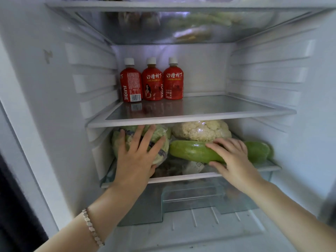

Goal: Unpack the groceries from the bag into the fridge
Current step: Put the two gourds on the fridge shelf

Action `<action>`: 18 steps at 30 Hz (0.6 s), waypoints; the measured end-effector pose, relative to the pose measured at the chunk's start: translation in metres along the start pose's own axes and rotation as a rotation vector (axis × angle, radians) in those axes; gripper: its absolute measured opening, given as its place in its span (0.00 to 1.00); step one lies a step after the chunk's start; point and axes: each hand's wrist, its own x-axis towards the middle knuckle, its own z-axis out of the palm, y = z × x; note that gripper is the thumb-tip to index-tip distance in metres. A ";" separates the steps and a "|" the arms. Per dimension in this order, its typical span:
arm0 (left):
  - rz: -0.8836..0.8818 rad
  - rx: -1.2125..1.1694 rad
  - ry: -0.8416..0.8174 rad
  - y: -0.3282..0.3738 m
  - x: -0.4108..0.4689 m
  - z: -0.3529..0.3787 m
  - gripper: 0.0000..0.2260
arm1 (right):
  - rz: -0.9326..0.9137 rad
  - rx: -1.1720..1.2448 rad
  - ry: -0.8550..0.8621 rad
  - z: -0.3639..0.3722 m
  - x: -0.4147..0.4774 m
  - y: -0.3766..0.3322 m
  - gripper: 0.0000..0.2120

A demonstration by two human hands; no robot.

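Note:
Both my hands reach into the open fridge at its lower shelf [181, 177]. My left hand [138, 157] lies with spread, straight fingers on a wrapped green cabbage [160, 135] at the shelf's left. My right hand [231, 159] grips a long green zucchini [190, 150] that lies across the shelf, fingers over its top and thumb under it. A wrapped white cauliflower [201, 130] sits behind the zucchini. The grocery bag is out of view.
Three red juice bottles [152, 81] stand at the back left of the middle glass shelf [190, 117]. Bagged produce shows through the top shelf [181, 8]. A clear drawer [192, 195] sits below the lower shelf. Some packets lie under the zucchini.

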 end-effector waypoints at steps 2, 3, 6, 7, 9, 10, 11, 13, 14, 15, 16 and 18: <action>-0.015 -0.009 -0.005 -0.001 0.000 -0.001 0.41 | -0.044 0.000 -0.028 0.000 0.004 0.002 0.22; -0.014 -0.010 -0.008 -0.001 0.001 -0.001 0.41 | -0.052 -0.002 -0.034 -0.001 0.006 0.002 0.22; -0.004 -0.022 -0.070 -0.001 0.001 -0.005 0.38 | 0.000 -0.032 -0.075 -0.002 0.005 -0.005 0.26; 0.000 -0.029 -0.079 -0.001 0.001 -0.006 0.38 | 0.017 -0.050 -0.101 -0.005 0.003 -0.011 0.28; -0.001 -0.033 -0.121 -0.002 0.002 -0.013 0.40 | 0.024 -0.079 -0.134 -0.009 -0.004 -0.022 0.29; -0.004 -0.026 -0.151 -0.002 0.002 -0.019 0.42 | 0.008 -0.070 -0.143 -0.013 -0.008 -0.026 0.27; 0.007 -0.020 -0.165 -0.001 0.001 -0.029 0.42 | -0.018 -0.042 -0.158 -0.019 -0.012 -0.031 0.24; 0.063 -0.017 -0.222 0.002 -0.006 -0.050 0.40 | -0.047 0.072 -0.208 -0.036 -0.017 -0.046 0.19; 0.081 -0.013 -0.264 0.005 -0.013 -0.063 0.37 | -0.037 0.143 -0.262 -0.044 -0.019 -0.054 0.18; 0.080 -0.009 -0.280 0.007 -0.022 -0.070 0.33 | -0.013 0.206 -0.351 -0.051 -0.022 -0.061 0.18; 0.048 -0.017 -0.299 0.010 -0.032 -0.081 0.28 | 0.004 0.256 -0.447 -0.058 -0.025 -0.068 0.18; -0.059 -0.062 -0.383 0.020 -0.056 -0.107 0.19 | -0.007 0.325 -0.649 -0.070 -0.034 -0.082 0.18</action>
